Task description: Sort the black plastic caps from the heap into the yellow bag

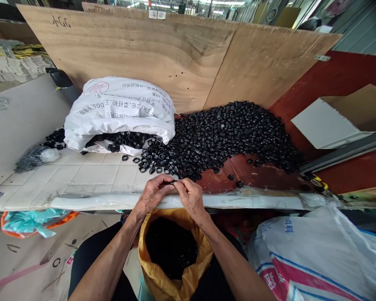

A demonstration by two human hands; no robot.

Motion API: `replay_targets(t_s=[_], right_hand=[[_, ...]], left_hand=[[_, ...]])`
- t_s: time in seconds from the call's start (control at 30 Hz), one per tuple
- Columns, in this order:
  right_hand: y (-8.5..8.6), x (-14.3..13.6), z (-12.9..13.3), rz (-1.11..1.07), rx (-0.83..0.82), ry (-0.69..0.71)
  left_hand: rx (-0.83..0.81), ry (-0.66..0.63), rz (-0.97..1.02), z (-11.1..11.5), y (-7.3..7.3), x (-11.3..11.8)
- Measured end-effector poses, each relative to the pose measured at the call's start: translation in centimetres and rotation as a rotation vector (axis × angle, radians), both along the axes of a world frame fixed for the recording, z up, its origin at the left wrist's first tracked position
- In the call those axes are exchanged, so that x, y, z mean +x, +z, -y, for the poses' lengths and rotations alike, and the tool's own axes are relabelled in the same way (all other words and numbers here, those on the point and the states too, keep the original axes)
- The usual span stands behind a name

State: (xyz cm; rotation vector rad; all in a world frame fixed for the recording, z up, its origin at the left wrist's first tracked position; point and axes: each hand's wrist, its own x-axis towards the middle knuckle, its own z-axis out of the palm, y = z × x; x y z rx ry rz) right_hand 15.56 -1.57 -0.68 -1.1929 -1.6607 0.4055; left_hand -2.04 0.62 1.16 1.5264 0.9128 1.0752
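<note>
My left hand and my right hand meet above the table's front edge, their fingers pinched together around a small black part. Just behind them spreads a large heap of small black parts. Black rings lie loose at the heap's near left side. A white printed sack lies on its side at the left, its mouth open with black rings inside. Below my hands, between my legs, an open yellow sack holds a dark mass of contents.
Plywood boards stand behind the heap. At the right are an open cardboard box, a metal bar and a large white sack below. A clear bag lies at the left, above an orange-rimmed basket on the floor.
</note>
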Motion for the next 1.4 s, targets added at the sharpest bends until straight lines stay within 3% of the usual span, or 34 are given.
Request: replay_targets(t_s=[0.1,0.2,0.37,0.5,0.67,0.77,1.07,1.13,1.23,1.3,1.4], right_hand=[[-0.2,-0.3,-0.1,-0.006,0.021,-0.044],[-0.3,-0.2,0.2,-0.058,0.024,0.018],[0.0,0.0,1.0,-0.05,-0.002,-0.024],[0.7,-0.3,2.8,-0.059,0.0,0.106],[1.0,-1.0,6.1,-0.005,-0.077,0.015],[1.3,-1.3,7.6,-0.016,-0.044,0.105],[2.0,-1.5,10.3,-0.011,-0.124,0.182],[1.7,-2.0,10.8,-0.054,-0.211,0.122],[1.1,-2.6,11.4,-0.22,-0.529,0.04],[1.0,-2.6,11.6,-0.302,-0.604,0.05],[1.3,-2.0,11.9,-0.217,-0.371,0.123]], left_hand=[[-0.009,0.023,0.007,0.0,-0.1,0.0],[-0.04,0.014,0.015,0.0,-0.1,0.0],[-0.097,-0.028,0.057,0.7,0.7,-0.2],[-0.16,-0.011,0.115,2.8,0.7,-0.5],[-0.165,0.038,0.152,6.3,-0.6,-0.9],[-0.236,0.039,0.229,8.1,-1.1,-1.3],[-0.239,0.014,0.263,10.9,-1.8,-1.8],[-0.143,0.067,0.182,11.3,-2.2,-1.9],[0.059,0.125,0.001,12.1,-2.7,-1.9],[0.081,0.129,-0.03,12.5,-2.9,-1.8],[-0.143,0.081,0.121,13.0,-3.0,-1.4]])
